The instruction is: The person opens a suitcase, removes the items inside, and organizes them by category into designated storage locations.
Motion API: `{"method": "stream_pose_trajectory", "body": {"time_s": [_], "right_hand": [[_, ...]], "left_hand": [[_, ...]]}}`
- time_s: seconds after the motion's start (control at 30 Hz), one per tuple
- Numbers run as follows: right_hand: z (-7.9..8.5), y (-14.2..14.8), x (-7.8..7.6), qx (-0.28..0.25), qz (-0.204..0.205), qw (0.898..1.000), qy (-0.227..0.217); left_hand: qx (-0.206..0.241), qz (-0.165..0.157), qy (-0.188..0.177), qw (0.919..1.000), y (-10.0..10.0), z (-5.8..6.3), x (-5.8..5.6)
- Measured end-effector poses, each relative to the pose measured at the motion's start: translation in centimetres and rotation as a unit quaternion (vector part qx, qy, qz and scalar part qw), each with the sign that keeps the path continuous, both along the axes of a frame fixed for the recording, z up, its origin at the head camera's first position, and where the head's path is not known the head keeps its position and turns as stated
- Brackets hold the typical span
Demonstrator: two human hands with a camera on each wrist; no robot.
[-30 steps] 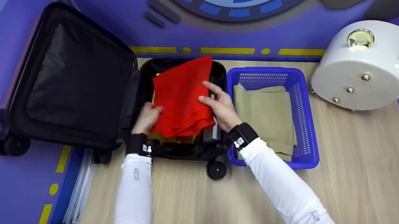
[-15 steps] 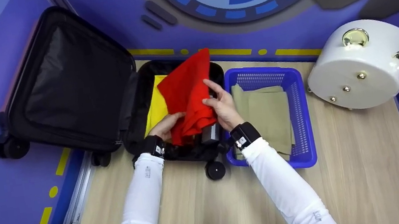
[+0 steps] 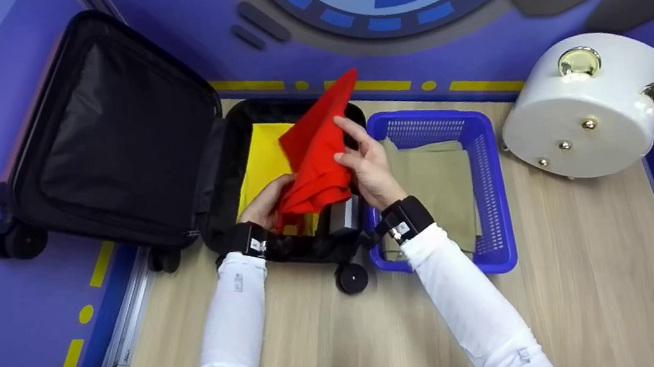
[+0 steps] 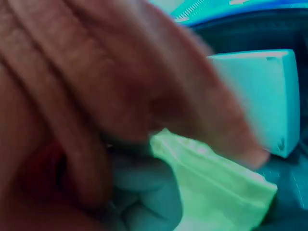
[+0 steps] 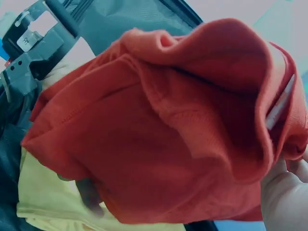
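Observation:
A folded red T-shirt (image 3: pixel 322 152) is held over the suitcase's packed half, one corner pointing up; its neck opening and white label (image 5: pixel 281 102) show in the right wrist view. My right hand (image 3: pixel 369 165) pinches its right edge, thumb and index finger on the near face. At its lower left edge is my left hand (image 3: pixel 266 205), fingers partly behind the cloth. Up close, the left fingers (image 4: pixel 192 82) are bent with red cloth at the palm. Beneath lies a folded yellow garment (image 3: pixel 262 157), and a grey box (image 3: pixel 343 216) is by the suitcase's right side.
The open black suitcase (image 3: pixel 225 230) has its lid (image 3: pixel 122 135) leaning left against the wall. Right of it, a blue basket (image 3: pixel 498 198) holds folded khaki cloth (image 3: pixel 436 187). A white drum-shaped case (image 3: pixel 574 123) with gold handles stands at the far right.
The red T-shirt has tilted up and shifted right, uncovering more of the yellow garment. My left hand has moved right along its lower edge; my right hand keeps its grip.

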State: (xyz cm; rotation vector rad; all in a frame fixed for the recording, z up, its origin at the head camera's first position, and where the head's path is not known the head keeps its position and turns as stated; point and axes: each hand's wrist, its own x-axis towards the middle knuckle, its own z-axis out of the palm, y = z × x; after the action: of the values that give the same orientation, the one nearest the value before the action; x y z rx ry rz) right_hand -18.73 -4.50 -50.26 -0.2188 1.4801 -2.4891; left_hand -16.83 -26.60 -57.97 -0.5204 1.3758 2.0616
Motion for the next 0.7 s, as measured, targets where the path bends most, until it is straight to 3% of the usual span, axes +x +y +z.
{"method": "stream_pose_trajectory", "body": {"time_s": [0.1, 0.2, 0.33, 0.43, 0.53, 0.7], "right_hand": [[0.5, 1.4, -0.3, -0.002, -0.023, 1.0, -0.008], [1.1, 3.6, -0.7, -0.011, -0.052, 0.998, -0.035], [2.0, 8.3, -1.3, 0.002, -0.092, 0.993, -0.071], [2.1, 12.2, -1.6, 0.053, -0.114, 0.989, -0.075], [1.7, 15.9, -1.3, 0.134, -0.122, 0.981, -0.075], [-1.0, 21.1, 1.0, 0.235, -0.127, 0.96, -0.082]], "left_hand": [[-0.057, 0.012, 0.051, 0.997, 0.9, 1.0, -0.1], [-0.107, 0.027, 0.112, 0.9876, 2.2, 2.4, -0.2], [-0.115, 0.037, 0.178, 0.9766, 5.6, 4.2, -0.5], [-0.15, 0.017, 0.217, 0.9645, 8.6, 5.3, -0.5], [-0.221, -0.036, 0.257, 0.94, 11.7, 5.8, 0.0], [-0.305, -0.152, 0.33, 0.8802, 16.2, 5.0, 1.5]]}}
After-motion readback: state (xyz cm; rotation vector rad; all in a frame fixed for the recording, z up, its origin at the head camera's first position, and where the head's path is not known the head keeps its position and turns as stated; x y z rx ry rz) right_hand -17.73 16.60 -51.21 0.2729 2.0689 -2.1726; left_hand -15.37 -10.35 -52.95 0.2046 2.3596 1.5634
